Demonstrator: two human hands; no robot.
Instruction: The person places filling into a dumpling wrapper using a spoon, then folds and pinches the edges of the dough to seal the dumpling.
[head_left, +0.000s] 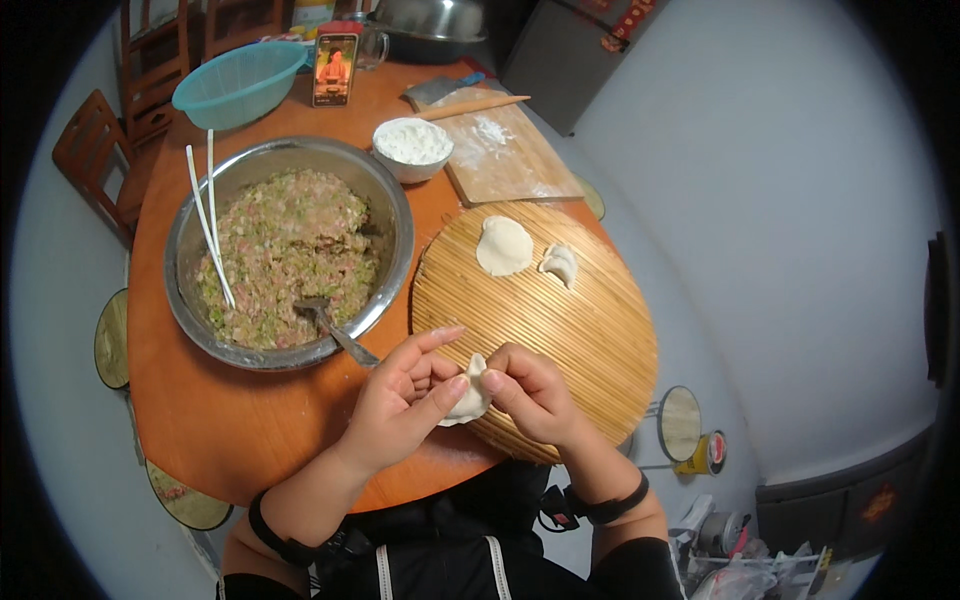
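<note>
A folded dough dumpling (471, 397) is pinched between my left hand (411, 386) and my right hand (529, 390), over the near left edge of a round slatted tray (600, 322). My left thumb lies along its side, while my right thumb and index finger press its edge. Farther back on the tray are a flat dough wrapper (505, 246) and a finished crimped dumpling (559, 265). At left stands a steel basin (176, 300) of minced filling (292, 247), with a metal spoon (346, 339) and white chopsticks (204, 217) in it.
Behind the tray lies a floured wooden board (525, 161) with a rolling pin (476, 107) and a scraper (435, 90). A bowl of flour (413, 146), a teal plastic basket (240, 82) and an upright phone (334, 71) stand on the orange wooden table (247, 420).
</note>
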